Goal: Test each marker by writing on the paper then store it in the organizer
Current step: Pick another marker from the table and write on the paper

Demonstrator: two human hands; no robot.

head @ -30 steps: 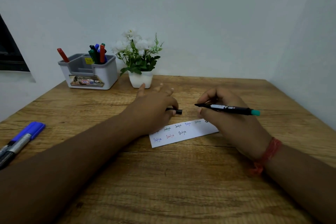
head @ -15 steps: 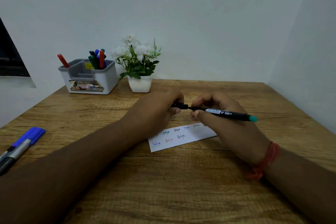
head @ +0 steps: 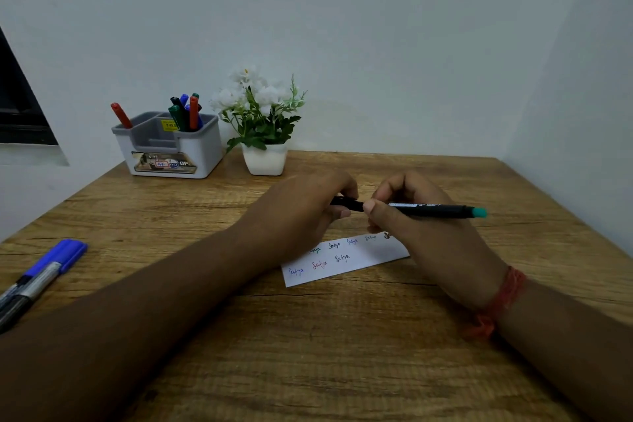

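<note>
L hand: left hand w/ fingers curled round the black cap, at the marker's left end.
R hand: right hand pinches the marker near its left end; barrel lies approx level, teal end pointing right, above the table.
Change: 1 s ago the L hand lay on the table over the cap, apart from the bare tip; now both hands are raised and together, cap meets marker, tip no longer seen.
Paper: paper flat on the table under the hands, partly hidden; "Satya" written several times in diff colours, dark scrawl at right end unreadable.
Organizer: organizer far left; stored markers upright in right compartment, one red marker in left. Front label reads "OP…", yellow price tag too small to read.
Other: flower pot right of organizer; spare markers at near-left edge.
</note>
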